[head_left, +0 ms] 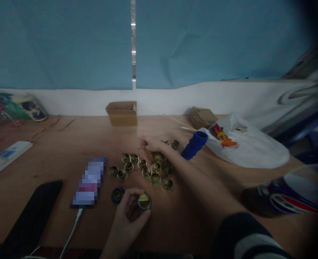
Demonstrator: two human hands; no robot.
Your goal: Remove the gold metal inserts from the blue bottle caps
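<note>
My left hand [129,212] is near the table's front edge, fingers curled round a blue-rimmed cap with a gold inside [144,201]. Just left of it lies another blue-rimmed cap [117,195]. My right hand [151,144] reaches forward over the wooden table [67,151], fingertips pinched on something small and reddish that I cannot make out. Between the hands lies a cluster of several gold caps [145,167]. A stack of blue caps [194,144] lies tilted to the right of my right arm.
A small open cardboard box [122,112] stands at the back. A white plastic bag [245,144] with snack packets and a brown box [202,117] lie back right. A dark phone [31,216], a cable [72,232] and a pixelated item [90,181] sit front left.
</note>
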